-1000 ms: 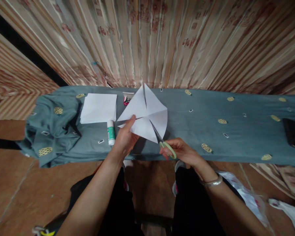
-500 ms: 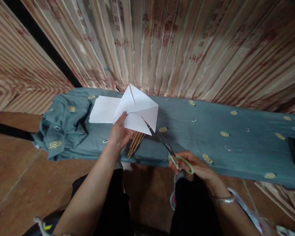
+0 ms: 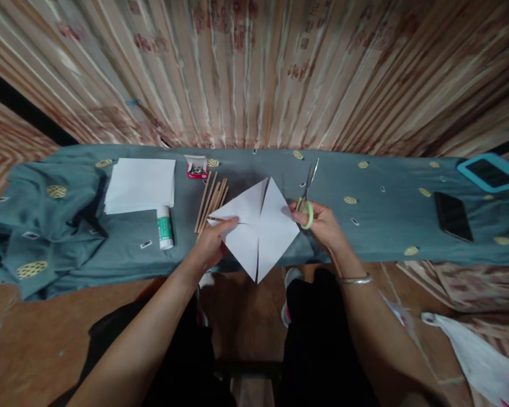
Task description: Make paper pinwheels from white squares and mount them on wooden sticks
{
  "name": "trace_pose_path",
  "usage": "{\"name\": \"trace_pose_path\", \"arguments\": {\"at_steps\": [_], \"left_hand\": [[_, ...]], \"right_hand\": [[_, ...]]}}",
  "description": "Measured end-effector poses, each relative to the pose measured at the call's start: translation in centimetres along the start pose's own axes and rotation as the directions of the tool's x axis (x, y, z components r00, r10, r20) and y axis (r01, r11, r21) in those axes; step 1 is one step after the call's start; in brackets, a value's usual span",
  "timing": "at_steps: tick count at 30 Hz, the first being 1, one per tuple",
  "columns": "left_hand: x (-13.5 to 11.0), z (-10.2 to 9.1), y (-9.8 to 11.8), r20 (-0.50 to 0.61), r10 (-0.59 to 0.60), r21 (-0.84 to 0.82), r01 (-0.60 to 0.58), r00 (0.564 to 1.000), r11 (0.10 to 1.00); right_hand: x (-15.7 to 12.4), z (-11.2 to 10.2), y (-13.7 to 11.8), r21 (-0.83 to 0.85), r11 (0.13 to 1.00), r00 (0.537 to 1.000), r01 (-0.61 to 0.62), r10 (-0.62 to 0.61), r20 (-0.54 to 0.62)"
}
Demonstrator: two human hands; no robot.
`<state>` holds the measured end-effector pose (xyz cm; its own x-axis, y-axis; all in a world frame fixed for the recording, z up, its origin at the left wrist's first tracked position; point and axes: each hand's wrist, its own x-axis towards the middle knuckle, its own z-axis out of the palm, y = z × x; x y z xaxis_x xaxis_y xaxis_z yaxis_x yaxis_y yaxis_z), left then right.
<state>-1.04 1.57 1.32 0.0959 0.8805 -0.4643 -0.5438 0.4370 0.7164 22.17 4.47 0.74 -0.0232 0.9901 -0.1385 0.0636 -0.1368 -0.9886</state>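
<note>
My left hand (image 3: 214,243) pinches the left corner of a white paper square (image 3: 265,229) cut along its diagonals. The paper lies over the near edge of a bench draped in a blue-grey cloth (image 3: 365,237). My right hand (image 3: 320,223) is closed round the green handles of a pair of scissors (image 3: 307,192), blades pointing away from me, and it touches the paper's right corner. Behind the paper lies a bundle of thin wooden sticks (image 3: 212,200).
A stack of white paper (image 3: 139,183), a glue stick (image 3: 165,228) and a small red box of pins (image 3: 197,168) sit to the left. A black phone (image 3: 452,215) and a teal-cased tablet (image 3: 487,171) lie at the right. A striped curtain (image 3: 254,68) hangs behind.
The scissors have come out of the cut and now point away from me beside the paper. My left hand has lowered the paper onto the bench edge, and the view has shifted right.
</note>
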Motion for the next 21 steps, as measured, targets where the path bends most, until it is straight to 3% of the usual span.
{"name": "trace_pose_path", "arguments": {"at_steps": [4,6,8,10,14,18,21], "left_hand": [[0.1,-0.1,-0.4,-0.005,0.018,0.053,-0.018,1.000,0.998],[0.2,0.0,-0.3,0.011,0.033,0.071,-0.033,0.999,0.997],[0.3,0.1,-0.1,0.070,0.061,0.044,-0.064,0.996,0.997],[0.3,0.4,0.1,0.162,0.081,-0.016,-0.079,0.984,0.997],[0.1,0.8,0.0,0.314,0.070,-0.100,-0.040,0.947,0.994],[-0.1,1.4,-0.9,0.357,0.118,-0.144,-0.070,0.927,0.987],[-0.2,2.2,-1.6,0.308,0.150,-0.118,-0.119,0.940,0.986]], "right_hand": [[-0.1,0.2,-0.5,0.018,0.991,0.982,-0.134,0.130,0.138],[0.0,0.5,-0.5,0.030,0.986,0.975,-0.165,0.159,0.153],[0.1,1.0,-0.4,0.078,0.983,0.984,-0.164,0.158,0.085],[0.4,1.6,-0.2,0.171,0.978,0.990,-0.122,0.133,-0.056],[1.1,2.7,0.2,0.340,0.939,0.952,0.050,0.059,-0.302],[1.6,3.5,0.2,0.351,0.930,0.938,0.111,0.019,-0.345],[1.4,4.4,0.0,0.323,0.940,0.946,0.109,0.001,-0.323]]}}
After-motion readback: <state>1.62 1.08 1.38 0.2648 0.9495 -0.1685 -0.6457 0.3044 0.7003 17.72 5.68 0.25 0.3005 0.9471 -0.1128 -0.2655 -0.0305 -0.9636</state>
